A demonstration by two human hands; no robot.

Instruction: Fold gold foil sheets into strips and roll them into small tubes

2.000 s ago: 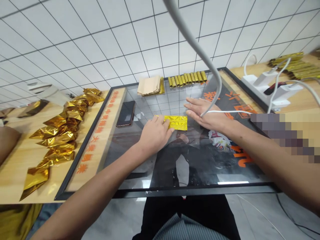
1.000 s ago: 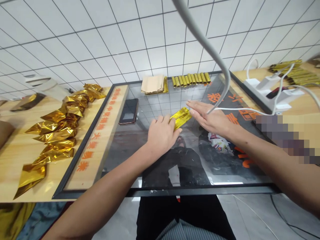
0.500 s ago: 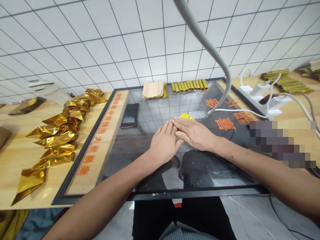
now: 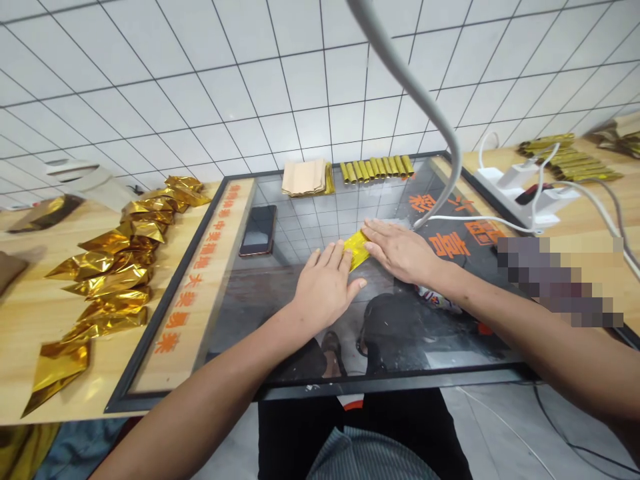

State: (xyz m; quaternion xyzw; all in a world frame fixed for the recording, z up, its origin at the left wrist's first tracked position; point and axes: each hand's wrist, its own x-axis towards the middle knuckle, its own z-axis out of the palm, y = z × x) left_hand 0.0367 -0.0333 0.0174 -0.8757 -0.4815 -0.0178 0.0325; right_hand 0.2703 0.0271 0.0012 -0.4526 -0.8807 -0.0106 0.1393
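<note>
A small folded piece of gold foil (image 4: 357, 248) lies on the glass of a black-framed board (image 4: 165, 303), between my two hands. My left hand (image 4: 325, 283) rests flat on the foil's near left end, fingers stretched out together. My right hand (image 4: 397, 250) presses flat on its right side, fingers extended. Most of the foil is hidden under the two hands.
A black phone (image 4: 258, 230) lies on the glass to the left. Rolled gold foil tubes (image 4: 377, 167) and tan paper sheets (image 4: 305, 177) sit at the far edge. Folded gold foil pieces (image 4: 113, 267) line the wooden table at left. A white power strip (image 4: 520, 190) and cables lie right.
The foil strip lay flat, was tilted up and folded over. My right hand came down on it beside my left, and both now press the smaller folded piece flat.
</note>
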